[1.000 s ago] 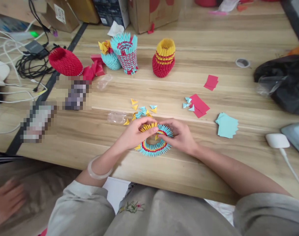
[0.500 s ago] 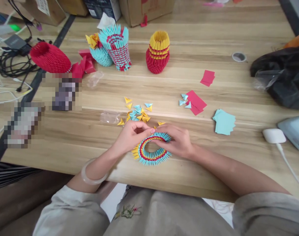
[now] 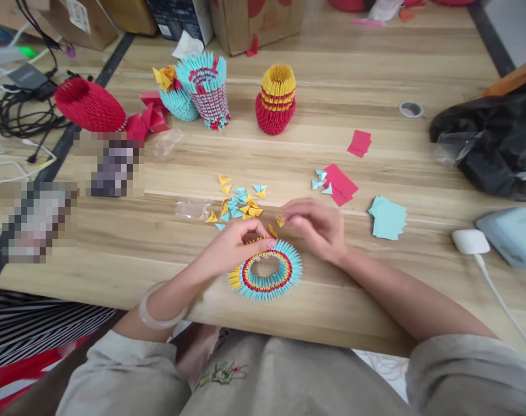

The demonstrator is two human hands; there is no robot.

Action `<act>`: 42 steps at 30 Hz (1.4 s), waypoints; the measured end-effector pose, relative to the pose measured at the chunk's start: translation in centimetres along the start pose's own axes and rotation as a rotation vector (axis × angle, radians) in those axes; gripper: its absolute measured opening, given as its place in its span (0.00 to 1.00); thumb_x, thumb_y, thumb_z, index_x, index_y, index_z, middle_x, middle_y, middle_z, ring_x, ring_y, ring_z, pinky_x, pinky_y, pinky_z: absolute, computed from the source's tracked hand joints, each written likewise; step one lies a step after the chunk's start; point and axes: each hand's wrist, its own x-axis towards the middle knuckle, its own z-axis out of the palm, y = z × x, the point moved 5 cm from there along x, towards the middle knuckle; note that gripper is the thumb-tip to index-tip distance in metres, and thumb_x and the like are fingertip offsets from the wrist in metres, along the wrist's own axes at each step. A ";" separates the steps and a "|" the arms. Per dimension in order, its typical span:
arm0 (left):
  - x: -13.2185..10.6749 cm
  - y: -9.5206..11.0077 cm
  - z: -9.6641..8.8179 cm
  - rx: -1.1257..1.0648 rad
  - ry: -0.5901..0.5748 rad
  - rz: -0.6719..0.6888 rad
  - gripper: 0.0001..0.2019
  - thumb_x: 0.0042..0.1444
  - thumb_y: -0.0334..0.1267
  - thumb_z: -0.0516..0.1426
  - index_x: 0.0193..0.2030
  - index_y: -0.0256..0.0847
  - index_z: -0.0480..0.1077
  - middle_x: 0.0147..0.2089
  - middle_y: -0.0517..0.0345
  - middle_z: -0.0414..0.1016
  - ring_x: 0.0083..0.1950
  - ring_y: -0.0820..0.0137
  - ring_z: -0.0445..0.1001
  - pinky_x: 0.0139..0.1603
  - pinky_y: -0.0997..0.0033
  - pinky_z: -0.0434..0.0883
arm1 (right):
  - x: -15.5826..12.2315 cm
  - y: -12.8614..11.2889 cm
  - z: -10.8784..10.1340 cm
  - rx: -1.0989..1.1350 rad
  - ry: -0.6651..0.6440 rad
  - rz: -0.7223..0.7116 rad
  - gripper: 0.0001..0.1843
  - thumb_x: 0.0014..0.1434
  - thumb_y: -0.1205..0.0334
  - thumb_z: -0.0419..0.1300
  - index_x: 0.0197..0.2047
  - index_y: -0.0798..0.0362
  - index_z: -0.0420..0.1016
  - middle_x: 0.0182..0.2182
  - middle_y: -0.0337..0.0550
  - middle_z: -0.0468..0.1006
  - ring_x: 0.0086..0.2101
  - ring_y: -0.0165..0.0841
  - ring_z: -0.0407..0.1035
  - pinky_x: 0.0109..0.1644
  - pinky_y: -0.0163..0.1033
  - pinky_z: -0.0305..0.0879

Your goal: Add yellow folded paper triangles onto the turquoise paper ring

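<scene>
A flat ring of folded paper pieces (image 3: 267,271), light blue outside with red and yellow bands, lies near the table's front edge. My left hand (image 3: 232,245) rests on the ring's far left rim, fingers pinched on it. My right hand (image 3: 317,225) hovers just beyond the ring's right side, its fingertips closing on a small yellow folded triangle (image 3: 280,221). A loose pile of yellow and blue folded triangles (image 3: 239,202) lies just behind the ring.
Finished paper vases stand further back: red and yellow (image 3: 276,98), blue patterned (image 3: 204,86), red lying (image 3: 89,105). Red paper sheets (image 3: 340,184), blue sheets (image 3: 387,217), a black bag (image 3: 492,144), cables (image 3: 20,110), a white charger (image 3: 470,241) and cardboard boxes (image 3: 254,20) surround them.
My right hand has left the ring and moved back and right to a yellow triangle. The ring now lies flat on the table under my left hand.
</scene>
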 end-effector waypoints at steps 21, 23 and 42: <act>0.0 0.2 -0.6 0.081 0.088 0.053 0.10 0.53 0.42 0.62 0.30 0.35 0.72 0.30 0.57 0.76 0.31 0.74 0.71 0.33 0.73 0.67 | 0.0 2.7 0.7 -0.221 -0.117 0.047 0.09 0.62 0.68 0.57 0.35 0.52 0.79 0.33 0.46 0.81 0.34 0.33 0.75 0.37 0.39 0.72; 0.0 0.3 -0.7 0.073 0.080 0.068 0.11 0.54 0.42 0.62 0.30 0.35 0.72 0.30 0.57 0.75 0.31 0.74 0.70 0.33 0.72 0.66 | 0.1 2.7 0.3 -0.124 -0.042 0.123 0.05 0.59 0.67 0.61 0.34 0.52 0.79 0.31 0.44 0.81 0.33 0.33 0.75 0.34 0.38 0.72; 0.4 0.1 -1.2 0.057 0.129 0.115 0.12 0.45 0.37 0.68 0.35 0.35 0.75 0.34 0.57 0.77 0.35 0.72 0.73 0.38 0.72 0.69 | -0.2 3.7 1.0 0.554 0.025 0.471 0.09 0.48 0.60 0.72 0.36 0.46 0.84 0.39 0.42 0.80 0.37 0.29 0.77 0.41 0.38 0.78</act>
